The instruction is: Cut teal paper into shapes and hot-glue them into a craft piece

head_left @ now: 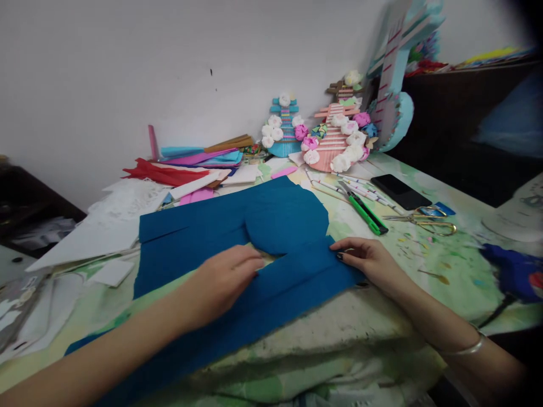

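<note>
A large sheet of deep blue crepe paper (297,282) lies along the table's front edge, and its lower part hangs toward me. My right hand (367,260) pinches its right end between thumb and fingers. My left hand (231,277) is closed at the sheet's upper edge, fingers together and fingertips partly hidden. Just beyond both hands, a rounded blue piece (286,217) with a straight part reaching left lies flat, its lower right side partly under the sheet. A light gap shows between them near my left fingertips.
Right of the paper lie a green utility knife (362,210), gold-handled scissors (424,220), several markers (369,191), a black phone (401,191) and a blue glue gun (515,274). Behind stand flower-trimmed instrument models (335,138). Folded coloured paper (199,158) and white sheets (97,232) lie left.
</note>
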`<state>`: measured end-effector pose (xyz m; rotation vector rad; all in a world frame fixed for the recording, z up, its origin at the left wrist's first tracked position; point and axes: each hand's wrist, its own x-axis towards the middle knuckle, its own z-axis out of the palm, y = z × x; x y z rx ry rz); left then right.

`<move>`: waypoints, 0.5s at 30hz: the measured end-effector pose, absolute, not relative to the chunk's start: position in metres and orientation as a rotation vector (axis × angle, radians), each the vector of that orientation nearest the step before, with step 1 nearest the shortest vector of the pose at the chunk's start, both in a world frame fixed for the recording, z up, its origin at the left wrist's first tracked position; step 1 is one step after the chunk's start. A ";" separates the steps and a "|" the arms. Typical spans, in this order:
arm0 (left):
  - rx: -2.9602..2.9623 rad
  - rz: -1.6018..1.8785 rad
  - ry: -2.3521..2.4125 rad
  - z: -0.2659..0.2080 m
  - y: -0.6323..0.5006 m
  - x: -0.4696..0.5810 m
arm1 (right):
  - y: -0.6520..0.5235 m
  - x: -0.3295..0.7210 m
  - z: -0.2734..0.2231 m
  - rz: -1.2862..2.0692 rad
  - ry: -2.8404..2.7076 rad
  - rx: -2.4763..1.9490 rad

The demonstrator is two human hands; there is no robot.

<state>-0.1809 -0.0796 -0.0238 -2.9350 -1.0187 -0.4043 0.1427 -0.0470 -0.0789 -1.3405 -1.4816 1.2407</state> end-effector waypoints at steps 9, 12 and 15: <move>-3.109 0.005 -0.673 -0.060 -0.077 -0.106 | -0.052 0.150 -0.076 1.420 -1.463 -1.317; -3.155 0.090 -0.821 -0.063 -0.080 -0.105 | -0.052 0.151 -0.079 1.277 -1.569 -1.306; -3.210 0.125 -0.914 -0.060 -0.083 -0.106 | -0.052 0.151 -0.082 1.064 -1.705 -1.239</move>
